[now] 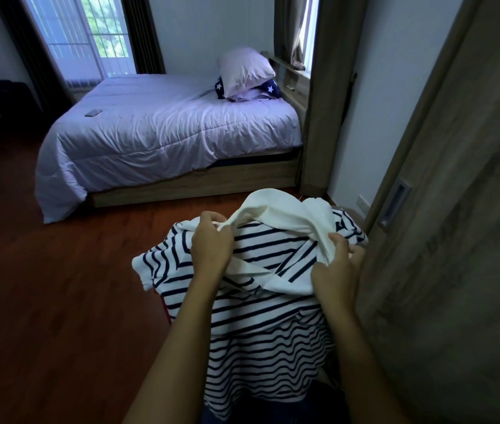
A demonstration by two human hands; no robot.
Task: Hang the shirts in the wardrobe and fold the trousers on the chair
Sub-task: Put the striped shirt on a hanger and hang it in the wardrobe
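A plain white garment (282,209) is lifted in front of me, stretched between both hands. My left hand (210,243) pinches its left edge, and my right hand (337,270) grips a bunch of its cloth on the right. Under it lies a white shirt with dark blue stripes (257,325), draped over a pile that hides whatever it rests on. A sliver of red (166,310) shows at the pile's left edge. The wardrobe's grey wooden sliding door (456,240) with a recessed handle (395,206) stands close on the right.
A bed (163,133) with a pale lilac duvet and stacked pillows (247,75) fills the far side of the room. A small remote-like object (93,112) lies on the duvet. Reddish wooden floor (59,286) spreads to the left. Dark bags (7,96) sit by the far left wall.
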